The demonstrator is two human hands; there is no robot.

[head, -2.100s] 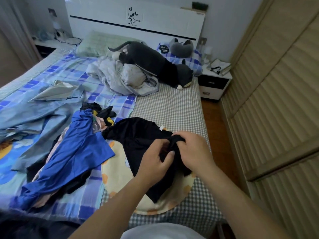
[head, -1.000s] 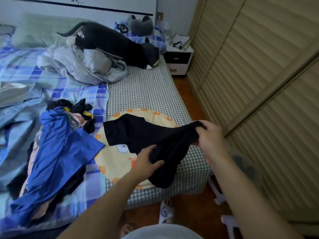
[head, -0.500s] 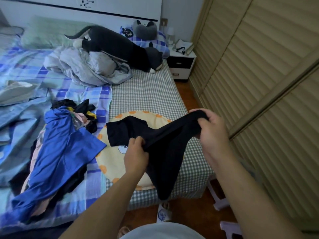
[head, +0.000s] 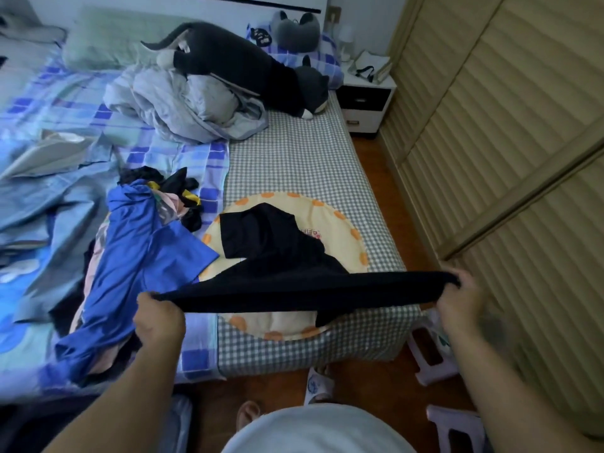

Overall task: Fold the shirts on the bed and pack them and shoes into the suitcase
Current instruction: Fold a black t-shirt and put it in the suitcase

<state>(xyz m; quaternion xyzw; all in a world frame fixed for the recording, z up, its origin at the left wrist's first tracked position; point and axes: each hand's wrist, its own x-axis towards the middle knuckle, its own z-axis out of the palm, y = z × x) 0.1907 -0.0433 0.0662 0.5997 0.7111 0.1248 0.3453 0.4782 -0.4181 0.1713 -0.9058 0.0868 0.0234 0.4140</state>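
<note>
**Black shirt stretched between both hands, not yet folded**

Black fabric is the item in hand: you hold the shirt (head: pixel 294 276) by one edge, pulled taut into a long band above the near end of the bed (head: pixel 310 165).

Hands: your left hand (head: pixel 160 322) has its fingers curled round the left end of the band; your right hand (head: pixel 459 299) pinches the right end out past the bed's edge, over the floor. Both grip cloth; neither is spread.

Position: the rest of the shirt trails away from you and lies on the round yellow cushion (head: pixel 346 230), one sleeve flat near the cushion's far side. A corner hangs below the band, nearer your right hand.

Key relation: the held edge runs left to right across your body, and the shirt's body lies beyond it, toward the headboard. Neither hand is clearly closer to the cushion. In my judgement, laying it flat means lowering both ends evenly, straight ahead.

Other items: a blue garment (head: pixel 130 263) lies on a clothes heap just left of the cushion, near your left hand. No suitcase or packed shoes are in view.

Status: early; folding not begun.
</note>
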